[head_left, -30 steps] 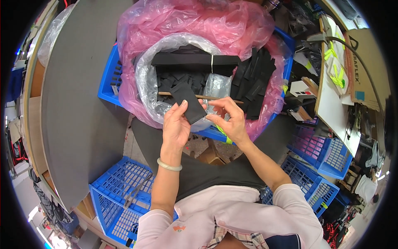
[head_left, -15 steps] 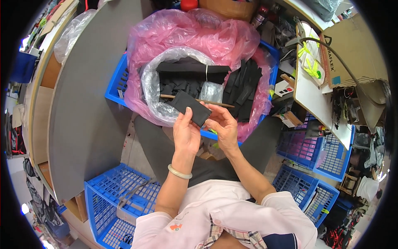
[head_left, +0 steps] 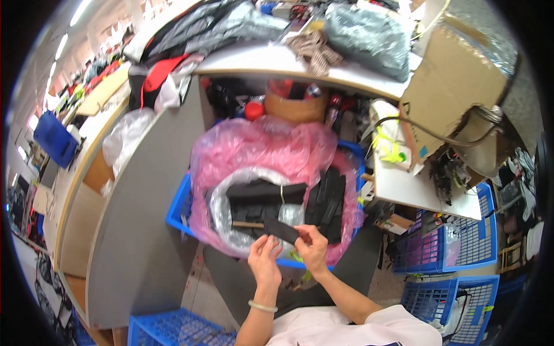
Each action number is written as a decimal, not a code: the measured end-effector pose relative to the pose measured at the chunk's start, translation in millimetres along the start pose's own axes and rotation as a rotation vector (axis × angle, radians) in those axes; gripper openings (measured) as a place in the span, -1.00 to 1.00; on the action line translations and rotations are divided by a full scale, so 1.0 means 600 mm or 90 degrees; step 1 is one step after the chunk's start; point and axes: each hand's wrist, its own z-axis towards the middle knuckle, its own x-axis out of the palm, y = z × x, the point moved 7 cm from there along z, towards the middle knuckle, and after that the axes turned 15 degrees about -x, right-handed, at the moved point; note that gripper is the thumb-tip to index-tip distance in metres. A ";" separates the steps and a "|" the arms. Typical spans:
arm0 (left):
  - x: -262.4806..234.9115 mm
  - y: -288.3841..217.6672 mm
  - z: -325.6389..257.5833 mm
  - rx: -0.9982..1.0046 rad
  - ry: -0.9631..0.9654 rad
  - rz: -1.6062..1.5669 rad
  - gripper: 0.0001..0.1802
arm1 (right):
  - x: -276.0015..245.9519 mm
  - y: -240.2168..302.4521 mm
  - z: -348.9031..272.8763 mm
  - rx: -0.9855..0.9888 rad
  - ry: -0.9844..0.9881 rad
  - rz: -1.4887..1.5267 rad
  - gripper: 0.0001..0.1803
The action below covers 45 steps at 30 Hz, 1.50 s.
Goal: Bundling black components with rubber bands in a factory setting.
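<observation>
A small black fabric piece (head_left: 281, 230) is pinched at its right end by my right hand (head_left: 312, 249). My left hand (head_left: 265, 260) is just below the piece's left end, its fingers bent and slightly apart; whether a fingertip touches the cloth is hard to tell. Both hands are over the near side of a blue crate (head_left: 180, 216) lined with a pink plastic bag (head_left: 262, 144). Inside, a clear bag (head_left: 222, 222) holds a black roll tied with white string (head_left: 268, 192), loose black pieces and a wooden stick (head_left: 247, 225). Black strips (head_left: 328, 199) lie to the right.
A grey panel (head_left: 138, 230) stands at the left. More blue crates (head_left: 467, 242) sit at the right, and another (head_left: 179, 328) at the lower left. Beyond the pink bag is a round brown container (head_left: 297, 108) beneath a white table (head_left: 248, 60). A cardboard box (head_left: 456, 86) is at the right.
The view has tipped up, showing more of the far table. Earlier both hands gripped the black fabric piece; now my right hand holds it and my left fingers have loosened.
</observation>
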 end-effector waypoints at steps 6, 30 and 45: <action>0.031 -0.007 -0.007 -0.057 -0.006 0.061 -0.64 | -0.015 0.018 0.008 -0.063 0.075 0.050 -0.71; 0.075 -0.024 -0.025 0.387 -0.026 0.531 -0.78 | -0.018 0.006 0.025 -0.078 0.107 -0.155 -0.86; 0.092 -0.016 -0.036 0.553 -0.118 0.855 -0.91 | 0.011 -0.133 -0.046 0.345 0.092 0.208 -0.93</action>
